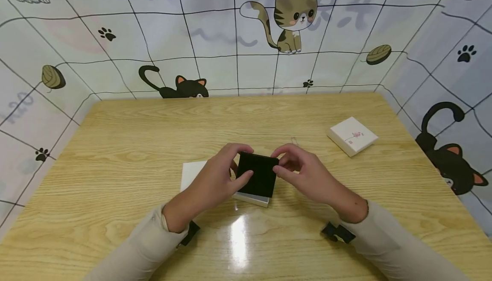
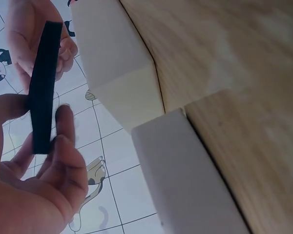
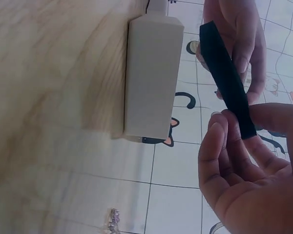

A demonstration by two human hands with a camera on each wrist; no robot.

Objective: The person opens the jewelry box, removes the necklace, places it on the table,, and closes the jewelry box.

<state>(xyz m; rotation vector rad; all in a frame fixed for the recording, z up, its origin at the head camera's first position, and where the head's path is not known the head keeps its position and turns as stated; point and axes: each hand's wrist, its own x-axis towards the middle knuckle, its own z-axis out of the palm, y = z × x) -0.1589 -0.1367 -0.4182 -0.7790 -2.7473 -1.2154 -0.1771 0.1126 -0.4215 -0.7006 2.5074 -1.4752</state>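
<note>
A thin black square pad (image 1: 256,176) is held up by both hands above a small open-looking white box (image 1: 251,198) on the table. My left hand (image 1: 221,172) pinches the pad's left side, thumb across its face and fingers behind. My right hand (image 1: 301,168) pinches its right upper corner between thumb and fingers. Edge-on, the black pad (image 2: 45,87) shows in the left wrist view, and the black pad (image 3: 228,78) also in the right wrist view. The inside of the white box is mostly hidden by the pad.
Partly behind my left hand lies a white box part (image 1: 192,173). At the right stands a white box with a pink flower print (image 1: 353,136). A small chain-like trinket (image 3: 113,222) lies on the wooden table (image 1: 153,127). Cat-patterned cloth surrounds the table's back and sides.
</note>
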